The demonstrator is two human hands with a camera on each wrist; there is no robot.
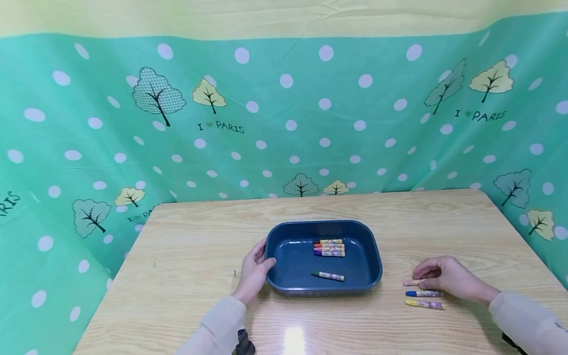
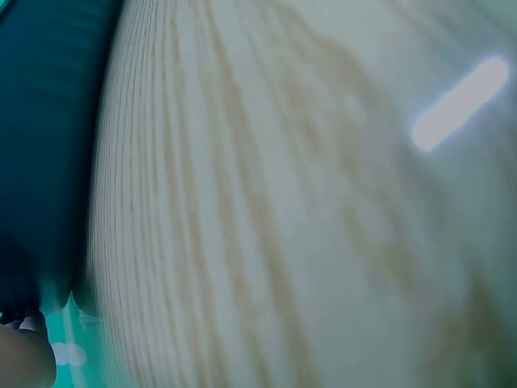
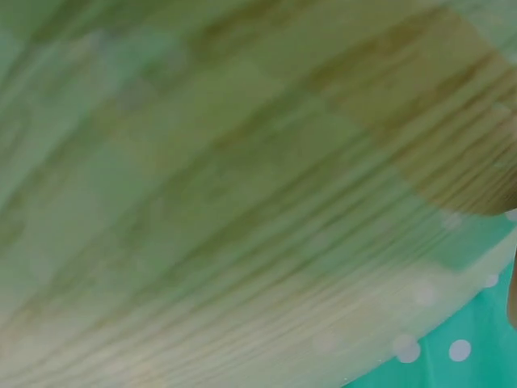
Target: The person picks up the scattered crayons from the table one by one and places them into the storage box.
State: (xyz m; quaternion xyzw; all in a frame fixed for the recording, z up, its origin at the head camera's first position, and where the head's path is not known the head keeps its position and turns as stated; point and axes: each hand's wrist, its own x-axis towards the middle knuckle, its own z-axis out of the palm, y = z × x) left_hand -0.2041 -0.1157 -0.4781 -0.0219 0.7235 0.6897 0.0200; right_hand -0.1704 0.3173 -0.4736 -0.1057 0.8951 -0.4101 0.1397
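A dark blue rectangular basin [image 1: 324, 291] stands on the table. My left hand [image 1: 253, 272] grips its left end, thumb over the rim and fingers along the outer wall; part of that hand [image 2: 26, 356] shows low in the left wrist view, beside the basin wall [image 2: 48, 145]. Inside lie a dark green crayon [image 1: 330, 276] and a small group of crayons [image 1: 329, 249] with purple, orange and red tips. On the right, my right hand [image 1: 447, 279] pinches a pale pink crayon [image 1: 412, 282] at the table surface. Just in front lie a blue crayon [image 1: 423, 294] and a yellow crayon [image 1: 425, 304].
The wooden table [image 1: 193, 236] reaches back to a green dotted curtain [image 1: 278, 116] that also hangs along both sides. A black device [image 1: 245, 347] sits at the left sleeve. Light glares off the table near its front.
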